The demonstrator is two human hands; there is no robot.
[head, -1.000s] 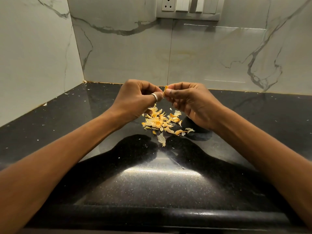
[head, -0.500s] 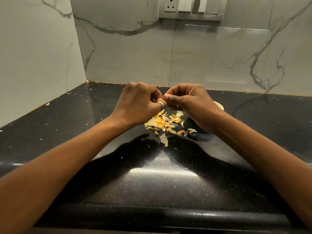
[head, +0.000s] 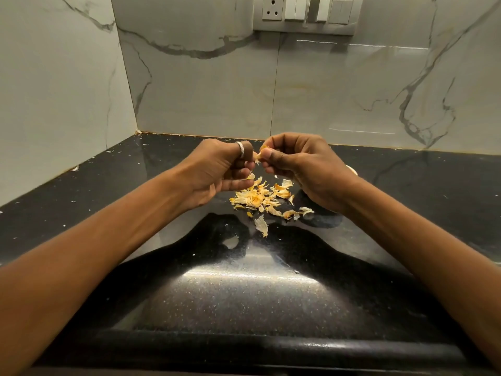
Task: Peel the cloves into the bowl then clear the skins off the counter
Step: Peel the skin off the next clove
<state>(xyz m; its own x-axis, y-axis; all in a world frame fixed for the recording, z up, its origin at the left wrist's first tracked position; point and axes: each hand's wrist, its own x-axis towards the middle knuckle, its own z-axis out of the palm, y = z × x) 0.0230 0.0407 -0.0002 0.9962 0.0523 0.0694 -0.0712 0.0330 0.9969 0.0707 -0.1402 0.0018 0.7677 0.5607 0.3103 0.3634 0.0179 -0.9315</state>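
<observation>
My left hand [head: 222, 169] and my right hand [head: 301, 164] are raised together over the black counter [head: 244, 299]. Between their fingertips they pinch a small garlic clove [head: 260, 154] with pale orange skin; most of it is hidden by my fingers. A silver ring sits on my left thumb. Under the hands lies a loose pile of garlic skins [head: 260, 198], with one larger flake nearer me. A pale sliver of the bowl rim [head: 352, 169] peeks out behind my right wrist; the rest of the bowl is hidden.
Marble wall tiles close the counter at the back and on the left, forming a corner. A switch and socket panel [head: 306, 13] is mounted high on the back wall. Tiny white flecks are scattered along the counter's left side. The rounded front edge runs below my forearms.
Both hands have turned slightly; my left thumb with the ring now points up, and the clove's skin shows between the fingertips. The pile of skins looks unchanged.
</observation>
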